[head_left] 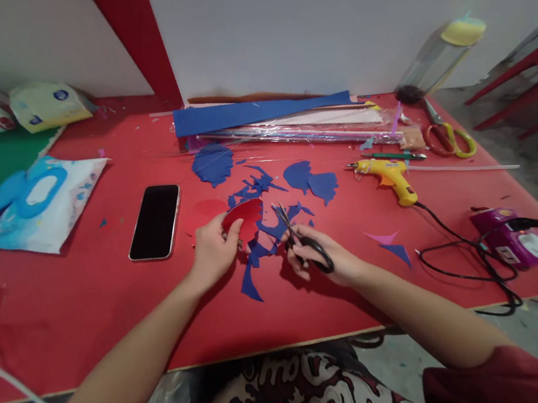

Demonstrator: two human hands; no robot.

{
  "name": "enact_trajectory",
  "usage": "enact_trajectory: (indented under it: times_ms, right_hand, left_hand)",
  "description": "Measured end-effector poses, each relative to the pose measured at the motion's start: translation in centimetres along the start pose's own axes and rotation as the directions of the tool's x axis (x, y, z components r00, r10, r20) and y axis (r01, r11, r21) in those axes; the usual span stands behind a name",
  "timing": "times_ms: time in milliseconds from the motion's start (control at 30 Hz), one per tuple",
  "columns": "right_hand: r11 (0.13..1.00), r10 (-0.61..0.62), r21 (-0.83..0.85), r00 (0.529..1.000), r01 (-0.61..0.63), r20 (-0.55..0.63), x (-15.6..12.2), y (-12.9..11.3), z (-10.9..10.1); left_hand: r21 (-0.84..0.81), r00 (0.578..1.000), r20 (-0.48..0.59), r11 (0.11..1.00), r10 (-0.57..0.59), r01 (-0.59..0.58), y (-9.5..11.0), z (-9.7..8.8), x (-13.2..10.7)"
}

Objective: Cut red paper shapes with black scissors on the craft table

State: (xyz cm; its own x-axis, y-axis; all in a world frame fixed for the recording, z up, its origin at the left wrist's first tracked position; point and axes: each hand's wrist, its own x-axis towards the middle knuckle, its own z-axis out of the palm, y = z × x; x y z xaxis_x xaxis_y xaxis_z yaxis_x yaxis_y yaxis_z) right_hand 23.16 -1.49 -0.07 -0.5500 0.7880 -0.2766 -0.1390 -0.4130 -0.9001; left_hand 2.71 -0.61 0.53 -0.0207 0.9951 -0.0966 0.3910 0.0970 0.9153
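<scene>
My left hand [216, 248] pinches a red sheet piece [245, 216] with a curved edge, thumb on top. In my right hand [314, 253] is a pair of scissors [317, 248] with black handles, its blades pointing up and left, a little apart from the red piece. Below both hands lie several blue scraps [257, 254] on the red table. Beyond them are a round stack of scallop-edged blue cutouts [213, 165] and two blue cutouts [322, 187] side by side. Some scraps are hidden under the red piece.
A phone [155, 222] and a wet-wipe pack [49, 200] lie to the left. At the right are a yellow glue gun [389, 178] with its cord, larger scissors [448, 134] and a purple box [514, 237]. Blue strips [260, 112] and wrapped sticks lie along the wall.
</scene>
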Motion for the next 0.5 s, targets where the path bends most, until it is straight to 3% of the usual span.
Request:
enact_trajectory:
  times_ms: [100, 200, 500]
  right_hand:
    - [0.994, 0.105, 0.016, 0.980, -0.110, 0.168, -0.5, 0.1, 0.1]
    - [0.978, 0.178, 0.061, 0.949, -0.200, 0.259, -0.7, 0.5, 0.1]
    - [0.970, 0.184, 0.102, 0.941, -0.221, 0.285, -0.6, 0.6, 0.6]
  left_hand:
    - [0.065, 0.995, -0.101, 0.998, 0.005, 0.002, 0.4, -0.6, 0.0]
    - [0.095, 0.995, -0.099, 0.995, 0.027, -0.018, 0.9, -0.7, -0.3]
    - [0.124, 0.993, -0.088, 0.990, 0.081, -0.070, 1.4, 0.2, -1.1]
